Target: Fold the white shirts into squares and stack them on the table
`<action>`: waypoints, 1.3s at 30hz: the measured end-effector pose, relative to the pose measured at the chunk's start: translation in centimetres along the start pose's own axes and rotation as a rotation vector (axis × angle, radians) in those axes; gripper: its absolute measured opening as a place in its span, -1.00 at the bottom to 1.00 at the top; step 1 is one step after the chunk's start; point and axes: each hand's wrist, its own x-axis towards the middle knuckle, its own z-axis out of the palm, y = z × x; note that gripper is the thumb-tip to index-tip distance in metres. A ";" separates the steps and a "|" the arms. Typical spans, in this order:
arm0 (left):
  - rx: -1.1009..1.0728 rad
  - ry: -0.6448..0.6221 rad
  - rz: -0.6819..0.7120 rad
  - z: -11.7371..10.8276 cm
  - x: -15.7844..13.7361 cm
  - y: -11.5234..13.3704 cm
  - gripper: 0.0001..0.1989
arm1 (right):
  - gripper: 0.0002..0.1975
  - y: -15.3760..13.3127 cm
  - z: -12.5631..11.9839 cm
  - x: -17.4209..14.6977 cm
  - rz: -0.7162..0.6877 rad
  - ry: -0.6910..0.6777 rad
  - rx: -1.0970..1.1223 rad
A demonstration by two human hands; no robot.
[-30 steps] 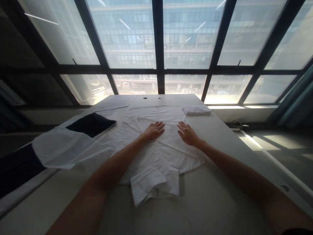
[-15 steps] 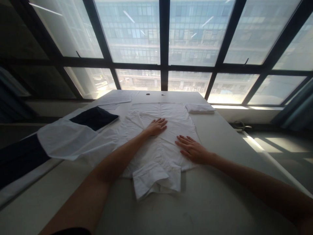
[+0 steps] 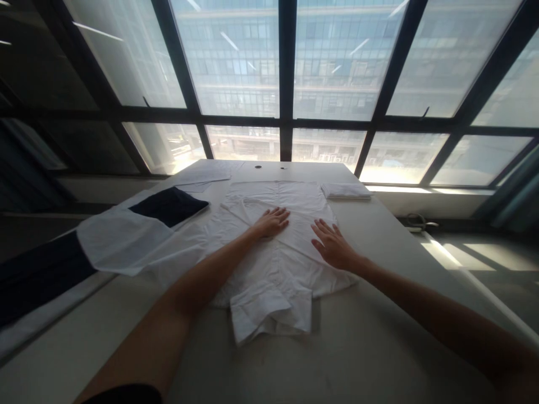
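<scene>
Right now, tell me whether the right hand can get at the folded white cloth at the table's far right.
Probably yes: the right hand is open over the white shirt, and only shirt and tabletop appear to lie between it and the folded white cloth, farther forward.

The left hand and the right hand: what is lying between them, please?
In the head view, only the creased white shirt lies between the left hand and the right hand.

White table (image 3: 337,342), white shirt (image 3: 292,241) spread out, folded cloth (image 3: 346,191), thin sheets (image 3: 206,173) far left
</scene>
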 end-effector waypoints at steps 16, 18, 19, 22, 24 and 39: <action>0.029 -0.066 -0.258 -1.1 -0.4 -9.5 -0.38 | -0.35 1.3 4.5 6.4 0.180 -0.067 -0.041; 0.034 -0.066 -0.382 -1.6 -0.5 -12.4 -0.38 | -0.34 1.3 4.4 6.4 0.182 -0.070 -0.041; 0.033 -0.064 -0.416 -1.6 -0.5 -13.3 -0.37 | -0.33 1.4 4.4 6.4 0.188 -0.070 -0.046; 0.032 -0.040 -0.438 -1.4 -0.6 -14.6 -0.36 | -0.30 1.8 4.4 6.2 0.229 -0.065 -0.077; 0.036 -0.018 -0.430 -1.0 -0.5 -14.7 -0.37 | -0.27 2.4 4.3 5.8 0.260 -0.071 -0.111; 0.020 -0.052 -0.471 -2.1 -0.5 -13.7 -0.37 | -0.31 7.9 4.0 2.4 0.340 -0.058 -0.198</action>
